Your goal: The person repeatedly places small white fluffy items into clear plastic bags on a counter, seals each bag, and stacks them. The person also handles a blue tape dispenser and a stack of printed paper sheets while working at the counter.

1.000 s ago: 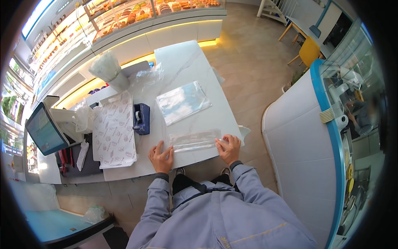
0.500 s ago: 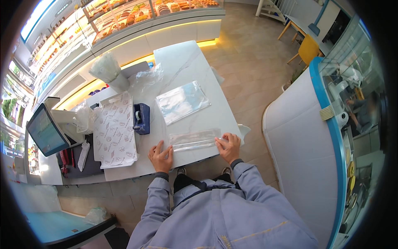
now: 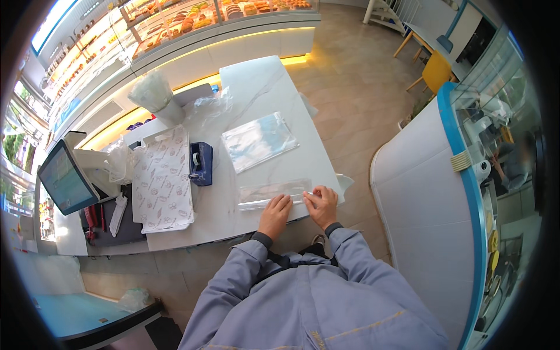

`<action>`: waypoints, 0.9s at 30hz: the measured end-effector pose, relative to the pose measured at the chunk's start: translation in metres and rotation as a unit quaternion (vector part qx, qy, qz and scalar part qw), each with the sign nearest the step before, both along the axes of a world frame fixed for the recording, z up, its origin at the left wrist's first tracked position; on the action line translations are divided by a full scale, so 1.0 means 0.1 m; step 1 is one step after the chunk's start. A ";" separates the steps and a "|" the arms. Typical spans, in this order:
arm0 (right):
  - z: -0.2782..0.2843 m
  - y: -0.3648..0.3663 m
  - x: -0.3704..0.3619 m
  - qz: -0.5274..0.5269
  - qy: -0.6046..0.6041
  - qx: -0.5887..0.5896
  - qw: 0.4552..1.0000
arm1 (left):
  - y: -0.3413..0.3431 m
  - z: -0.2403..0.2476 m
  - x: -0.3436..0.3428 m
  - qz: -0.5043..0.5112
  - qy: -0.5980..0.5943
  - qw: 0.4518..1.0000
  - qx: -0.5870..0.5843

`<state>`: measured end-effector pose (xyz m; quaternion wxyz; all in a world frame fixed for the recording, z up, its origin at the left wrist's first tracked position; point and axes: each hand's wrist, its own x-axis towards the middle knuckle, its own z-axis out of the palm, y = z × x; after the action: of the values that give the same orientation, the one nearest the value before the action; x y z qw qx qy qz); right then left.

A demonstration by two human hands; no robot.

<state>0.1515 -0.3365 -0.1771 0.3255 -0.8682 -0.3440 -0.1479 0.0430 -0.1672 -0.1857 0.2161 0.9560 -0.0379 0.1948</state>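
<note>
On the tabletop (image 3: 262, 81), a flat strip of clear plastic (image 3: 269, 191) is touched at 6 o'clock by the left hand's grip (image 3: 275, 216) and near 4 o'clock by the right hand's grip (image 3: 322, 209). From the strip, clear sheets (image 3: 259, 142) are laid toward 12 o'clock, a blue tape dispenser (image 3: 203, 169) is set at 10, and patterned paper (image 3: 162, 182) is spread at 9.

Nothing legible: only yellow lettering (image 3: 317, 338) (too small, perhaps stitched) on the grey-blue jacket (image 3: 309, 300)

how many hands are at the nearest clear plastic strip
2: left hand at the front edge of the plastic strip, right hand at its right end.
</note>
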 end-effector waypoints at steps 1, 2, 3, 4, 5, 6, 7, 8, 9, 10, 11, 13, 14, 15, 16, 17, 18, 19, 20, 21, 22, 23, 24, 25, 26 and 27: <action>0.00 -0.01 0.01 0.004 0.002 -0.004 1.000 | 0.02 -0.03 0.00 -0.007 -0.001 1.000 -0.002; 0.01 -0.01 0.01 0.009 -0.001 -0.018 1.000 | 0.03 -0.02 -0.01 -0.013 0.000 1.000 -0.003; 0.02 -0.03 0.02 0.015 -0.005 -0.032 0.999 | 0.04 -0.01 -0.02 -0.017 -0.007 1.000 -0.018; 0.04 -0.04 0.02 0.020 -0.008 -0.045 0.999 | 0.03 0.01 -0.04 -0.021 -0.014 0.999 -0.034; 0.06 -0.06 0.02 0.034 -0.015 -0.052 0.998 | 0.02 0.05 -0.06 -0.025 -0.022 0.998 -0.050; 0.08 -0.08 0.02 0.048 -0.022 -0.059 0.997 | -0.01 0.10 -0.08 -0.020 -0.011 0.999 -0.043; 0.10 -0.10 0.02 0.062 -0.030 -0.066 0.995 | -0.04 0.14 -0.11 -0.016 -0.001 0.999 -0.037; 0.13 -0.13 0.01 0.081 -0.022 -0.077 0.993 | -0.07 0.16 -0.15 -0.011 0.008 0.999 -0.033; 0.16 -0.16 0.01 0.099 -0.015 -0.089 0.991 | -0.09 0.15 -0.18 -0.009 0.012 1.000 -0.022; 0.19 -0.19 0.01 0.118 -0.008 -0.100 0.988 | -0.11 0.14 -0.23 -0.008 0.017 1.000 -0.011; 0.23 -0.22 0.00 0.140 -0.010 -0.104 0.985 | -0.12 0.13 -0.27 -0.008 0.022 1.000 0.000; 0.29 -0.28 -0.01 0.184 -0.013 -0.111 0.977 | -0.10 0.01 -0.35 -0.014 -0.001 1.000 0.021; 0.25 -0.32 0.00 0.189 -0.030 -0.118 0.975 | -0.09 -0.03 -0.36 -0.019 -0.012 0.999 0.031; 0.20 -0.35 0.01 0.194 -0.046 -0.124 0.972 | -0.07 -0.07 -0.38 -0.021 -0.012 1.000 0.002; 0.16 -0.37 0.02 0.199 -0.062 -0.131 0.969 | -0.04 -0.11 -0.40 -0.022 -0.012 0.999 -0.027; 0.17 -0.37 0.03 0.202 -0.049 -0.124 0.970 | -0.01 -0.07 -0.40 -0.024 -0.010 0.998 -0.055; 0.18 -0.37 0.04 0.205 -0.036 -0.117 0.971 | 0.02 -0.03 -0.42 -0.005 -0.012 0.999 -0.043; 0.20 -0.37 0.05 0.208 -0.022 -0.110 0.972 | 0.05 0.02 -0.45 0.014 -0.014 0.999 -0.032; 0.23 -0.36 0.05 0.208 -0.021 -0.102 0.972 | 0.07 0.14 -0.48 0.032 -0.014 0.999 -0.020; 0.29 -0.35 0.07 0.208 -0.020 -0.095 0.973 | 0.10 0.25 -0.47 0.055 -0.054 0.997 -0.007; 0.32 -0.33 0.10 0.208 -0.020 -0.088 0.974 | 0.12 0.25 -0.47 0.061 -0.039 0.997 -0.016; 0.32 -0.31 0.12 0.210 -0.014 -0.084 0.974 | 0.14 0.25 -0.47 0.068 -0.023 0.997 -0.024; 0.32 -0.28 0.14 0.212 -0.009 -0.079 0.974 | 0.15 0.25 -0.47 0.074 -0.007 0.997 -0.033; 0.32 -0.25 0.15 0.214 -0.003 -0.074 0.974 | 0.16 0.25 -0.46 0.082 -0.008 0.996 -0.028; 0.30 -0.24 0.16 0.208 0.016 -0.077 0.975 | 0.17 0.24 -0.43 0.089 -0.010 0.996 -0.024; 0.27 -0.23 0.18 0.202 0.035 -0.080 0.975 | 0.18 0.23 -0.40 0.097 -0.012 0.995 -0.019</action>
<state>0.1692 -0.3595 -0.1499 0.2901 -0.8088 -0.5112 -0.0203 0.0031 -0.1489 -0.1632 0.2139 0.9484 0.0558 0.2272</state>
